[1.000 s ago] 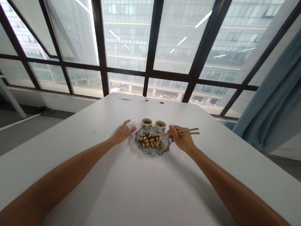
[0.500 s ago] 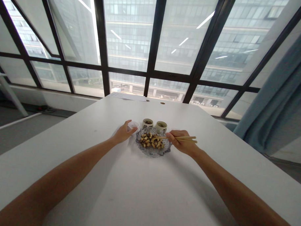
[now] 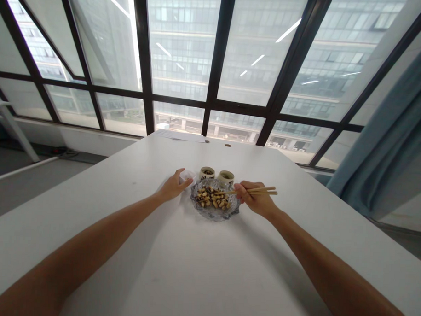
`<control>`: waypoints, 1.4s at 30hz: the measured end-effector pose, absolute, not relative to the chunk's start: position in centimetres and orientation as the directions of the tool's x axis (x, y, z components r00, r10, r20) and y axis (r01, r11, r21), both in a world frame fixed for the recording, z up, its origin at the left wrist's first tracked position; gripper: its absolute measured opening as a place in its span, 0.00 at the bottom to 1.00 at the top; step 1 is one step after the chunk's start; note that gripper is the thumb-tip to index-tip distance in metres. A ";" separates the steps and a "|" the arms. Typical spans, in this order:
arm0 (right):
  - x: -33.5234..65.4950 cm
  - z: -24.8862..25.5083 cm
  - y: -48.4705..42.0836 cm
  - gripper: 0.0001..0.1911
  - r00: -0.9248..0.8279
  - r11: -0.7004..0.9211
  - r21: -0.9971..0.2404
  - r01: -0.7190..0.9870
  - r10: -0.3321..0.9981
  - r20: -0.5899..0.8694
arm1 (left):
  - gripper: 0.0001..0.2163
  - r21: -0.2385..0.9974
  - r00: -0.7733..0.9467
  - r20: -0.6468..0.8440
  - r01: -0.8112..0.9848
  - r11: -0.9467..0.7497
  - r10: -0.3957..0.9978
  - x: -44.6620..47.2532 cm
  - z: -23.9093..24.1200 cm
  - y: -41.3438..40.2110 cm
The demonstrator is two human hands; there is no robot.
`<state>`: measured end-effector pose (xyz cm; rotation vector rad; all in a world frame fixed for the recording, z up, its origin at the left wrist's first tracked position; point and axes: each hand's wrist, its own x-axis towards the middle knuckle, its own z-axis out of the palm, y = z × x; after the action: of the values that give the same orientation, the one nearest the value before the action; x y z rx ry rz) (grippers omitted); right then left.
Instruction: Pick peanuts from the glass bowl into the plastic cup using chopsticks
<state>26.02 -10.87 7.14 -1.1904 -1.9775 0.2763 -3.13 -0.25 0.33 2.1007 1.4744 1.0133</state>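
A glass dish point(image 3: 213, 212) with scalloped rim sits mid-table, filled with several pale and dark nuts or beans point(image 3: 213, 198). My right hand point(image 3: 255, 199) is closed on a pair of wooden chopsticks point(image 3: 261, 190), whose tips reach into the pile. My left hand point(image 3: 172, 187) wraps its fingers round a small clear plastic cup point(image 3: 187, 175) just left of the dish. Two small ceramic cups stand behind the dish, one point(image 3: 206, 172) on the left and one point(image 3: 226, 176) on the right.
The white table point(image 3: 200, 263) runs back to a wall of dark-framed windows. Papers point(image 3: 178, 135) and a small brown disc point(image 3: 227, 145) lie at its far edge. A blue curtain point(image 3: 387, 136) hangs on the right, and a white table leg point(image 3: 11, 132) stands far left.
My right hand dropped lower and moved the chopstick tips across the pile in the dish. My left hand stayed on the plastic cup.
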 end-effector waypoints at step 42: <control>25.9 0.9 -14.9 0.24 -0.232 0.737 -0.393 0.549 0.587 0.775 | 0.31 0.582 0.155 0.626 0.560 -0.590 0.764 -3.5 -1.0 0.8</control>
<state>25.92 -14.92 0.85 -0.8744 -1.8956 0.0454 -3.47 0.81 -1.03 2.2155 1.2961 1.4082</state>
